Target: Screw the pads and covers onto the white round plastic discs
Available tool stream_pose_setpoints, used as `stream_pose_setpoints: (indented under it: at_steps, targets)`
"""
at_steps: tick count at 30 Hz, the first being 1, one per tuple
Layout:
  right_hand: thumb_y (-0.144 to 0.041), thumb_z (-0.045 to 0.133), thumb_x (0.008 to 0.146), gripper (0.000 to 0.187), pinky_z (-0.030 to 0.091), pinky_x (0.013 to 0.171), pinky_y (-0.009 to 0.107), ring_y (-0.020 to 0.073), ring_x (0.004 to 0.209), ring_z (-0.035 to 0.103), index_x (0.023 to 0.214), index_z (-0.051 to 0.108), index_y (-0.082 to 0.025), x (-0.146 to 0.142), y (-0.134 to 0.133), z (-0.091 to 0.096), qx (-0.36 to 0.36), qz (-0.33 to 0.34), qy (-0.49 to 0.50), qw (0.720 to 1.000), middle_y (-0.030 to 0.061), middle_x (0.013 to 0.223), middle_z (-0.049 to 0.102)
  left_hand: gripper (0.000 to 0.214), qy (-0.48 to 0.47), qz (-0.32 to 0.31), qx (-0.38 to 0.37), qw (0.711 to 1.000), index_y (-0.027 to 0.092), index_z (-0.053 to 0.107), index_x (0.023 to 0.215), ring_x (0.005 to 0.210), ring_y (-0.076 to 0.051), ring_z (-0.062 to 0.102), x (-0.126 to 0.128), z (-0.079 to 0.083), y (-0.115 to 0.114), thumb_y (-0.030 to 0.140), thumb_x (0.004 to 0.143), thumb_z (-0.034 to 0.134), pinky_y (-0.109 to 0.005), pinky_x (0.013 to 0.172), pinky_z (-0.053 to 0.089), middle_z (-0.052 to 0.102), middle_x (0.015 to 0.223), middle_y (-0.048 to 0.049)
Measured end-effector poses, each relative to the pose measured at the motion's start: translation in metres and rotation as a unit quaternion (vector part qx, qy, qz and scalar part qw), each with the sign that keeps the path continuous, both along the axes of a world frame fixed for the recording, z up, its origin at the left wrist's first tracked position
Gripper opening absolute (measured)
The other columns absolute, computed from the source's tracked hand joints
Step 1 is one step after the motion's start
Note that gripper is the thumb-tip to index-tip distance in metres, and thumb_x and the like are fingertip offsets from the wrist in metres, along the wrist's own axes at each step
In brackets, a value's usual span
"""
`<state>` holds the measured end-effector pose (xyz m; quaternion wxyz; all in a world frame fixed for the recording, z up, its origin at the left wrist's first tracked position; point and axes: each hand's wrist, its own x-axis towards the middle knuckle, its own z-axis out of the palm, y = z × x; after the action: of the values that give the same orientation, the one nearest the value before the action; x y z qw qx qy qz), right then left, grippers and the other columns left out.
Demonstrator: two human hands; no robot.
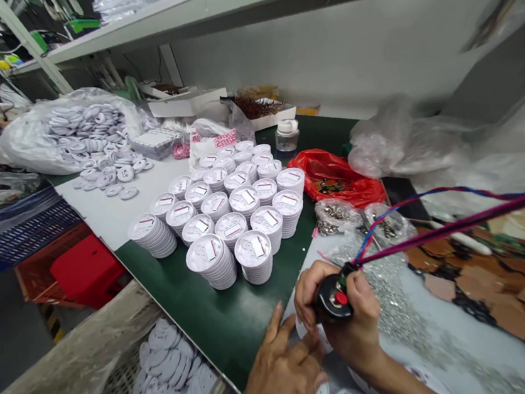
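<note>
A black tool (333, 299) is gripped by the right hand (359, 319), while the left hand (282, 372) is held open. Stacked discs (231, 219) stand at centre, with loose ones (87, 131) bagged at upper left.

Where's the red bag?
In the head view, the red plastic bag lies on the green table, just right of the stacks of white discs and just behind a clear bag of small metal parts.

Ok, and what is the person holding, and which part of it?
The right hand grips a black handheld tool by its round body, just below the wires. The left hand is open, fingers spread, and seems to hold nothing.
</note>
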<state>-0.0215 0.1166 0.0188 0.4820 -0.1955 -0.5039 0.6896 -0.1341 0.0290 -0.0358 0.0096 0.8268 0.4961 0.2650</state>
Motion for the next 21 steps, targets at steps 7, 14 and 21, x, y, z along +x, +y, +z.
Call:
stream_pose_setpoints:
  at_steps: [7,14,21]
  targets:
    - [-0.06,0.049,0.094,0.049,0.037,0.048,0.029,0.0159,0.053,0.051,0.072,0.066,-0.019,0.005,-0.001,-0.002,0.029,-0.003,-0.044,0.999,0.0024,0.061,0.056,0.025,0.002,0.001,0.004,1.0,0.027,0.07,0.119,0.124,-0.023,0.064,0.001,-0.01,0.002,0.042,0.099,0.065,-0.046,0.124,0.035,0.076,0.117,0.0053]
    - [-0.079,0.042,0.088,0.064,0.038,0.046,0.03,0.0184,0.054,0.053,0.074,0.063,-0.021,0.008,0.001,0.017,0.008,0.02,-0.039,0.999,0.0028,0.06,0.056,0.032,0.044,-0.008,-0.036,0.998,0.022,0.07,0.12,0.122,-0.028,0.064,0.001,-0.019,0.001,0.045,0.098,0.065,-0.056,0.121,0.037,0.076,0.12,0.0013]
    - [-0.073,0.049,0.089,0.056,0.04,0.052,0.03,0.0162,0.054,0.048,0.077,0.063,-0.02,0.005,0.0,-0.003,0.013,0.014,-0.054,0.998,0.001,0.062,0.053,0.03,0.011,0.014,0.011,1.0,0.024,0.068,0.124,0.123,-0.024,0.063,0.005,-0.026,0.001,0.041,0.102,0.06,-0.051,0.122,0.036,0.075,0.119,0.0019]
